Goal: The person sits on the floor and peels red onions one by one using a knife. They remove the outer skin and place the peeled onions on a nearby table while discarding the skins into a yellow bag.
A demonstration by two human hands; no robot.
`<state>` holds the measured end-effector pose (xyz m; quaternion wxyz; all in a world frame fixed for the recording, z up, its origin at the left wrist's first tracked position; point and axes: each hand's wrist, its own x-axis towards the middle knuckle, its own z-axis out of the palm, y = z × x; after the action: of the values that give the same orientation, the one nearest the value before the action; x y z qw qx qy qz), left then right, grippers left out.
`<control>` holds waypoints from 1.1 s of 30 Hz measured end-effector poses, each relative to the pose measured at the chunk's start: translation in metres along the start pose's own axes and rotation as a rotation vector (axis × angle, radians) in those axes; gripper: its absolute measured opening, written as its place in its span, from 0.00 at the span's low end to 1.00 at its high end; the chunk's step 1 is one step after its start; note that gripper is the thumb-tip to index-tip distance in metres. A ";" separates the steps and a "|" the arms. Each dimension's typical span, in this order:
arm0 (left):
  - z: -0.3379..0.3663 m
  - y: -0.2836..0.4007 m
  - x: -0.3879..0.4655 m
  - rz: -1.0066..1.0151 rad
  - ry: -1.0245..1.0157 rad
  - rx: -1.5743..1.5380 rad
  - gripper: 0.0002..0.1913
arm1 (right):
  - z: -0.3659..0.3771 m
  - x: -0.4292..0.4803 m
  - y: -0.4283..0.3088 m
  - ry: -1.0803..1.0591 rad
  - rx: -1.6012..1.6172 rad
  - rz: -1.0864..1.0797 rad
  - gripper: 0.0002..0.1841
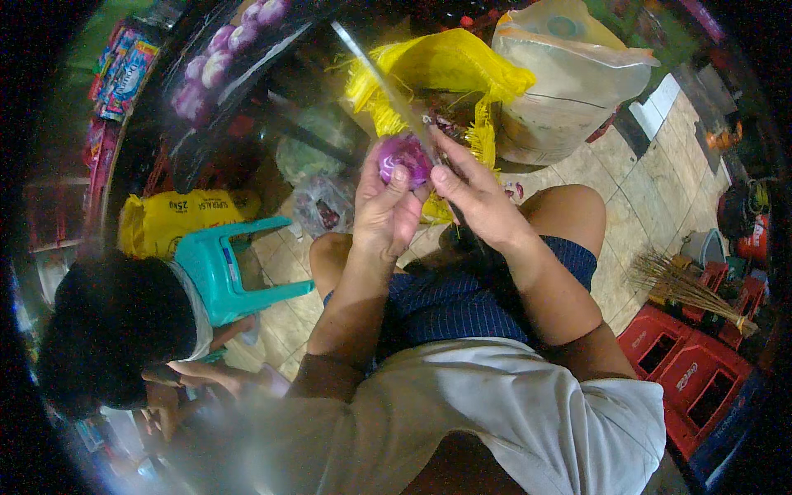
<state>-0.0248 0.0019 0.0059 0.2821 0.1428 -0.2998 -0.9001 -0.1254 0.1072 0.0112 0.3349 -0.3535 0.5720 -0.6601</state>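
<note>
A red onion [402, 159] with shiny purple skin sits in my left hand [390, 204], my thumb across its front. My right hand [479, 192] grips a long knife [387, 86]; the blade points up and to the left, passing close along the onion's right side. Whether the blade touches the onion, I cannot tell. Just beyond both hands stands an open yellow woven sack [455, 59] with frayed edges, and dark red bits of peel [445, 127] show inside it. Several peeled red onions [216, 67] lie on dark plastic at the upper left.
A large whitish sack [557, 93] stands beside the yellow one. At left are a teal plastic stool [213, 266], a yellow bag [179, 216] and another person [124, 334] sitting close by. Clear plastic bags [322, 204] rest on the tiles. Red crates [687, 377] and a stick broom [693, 288] are at right.
</note>
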 end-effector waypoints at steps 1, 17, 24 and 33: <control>0.000 0.000 0.001 0.003 -0.007 -0.044 0.31 | 0.000 0.000 0.003 0.006 -0.147 -0.114 0.35; -0.001 -0.001 -0.015 0.145 -0.046 -0.001 0.28 | 0.005 -0.013 0.001 0.108 -0.392 -0.242 0.32; -0.019 0.016 -0.009 -0.130 -0.076 -0.367 0.28 | -0.022 -0.001 -0.002 0.140 0.133 0.264 0.30; -0.022 0.082 0.020 0.580 0.214 0.766 0.32 | -0.019 -0.012 0.054 0.044 -0.023 0.227 0.31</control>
<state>0.0038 -0.0744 0.0379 0.4773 0.2386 -0.6059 -0.5900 -0.1327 0.1205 -0.0455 0.3909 -0.2759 0.6229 -0.6189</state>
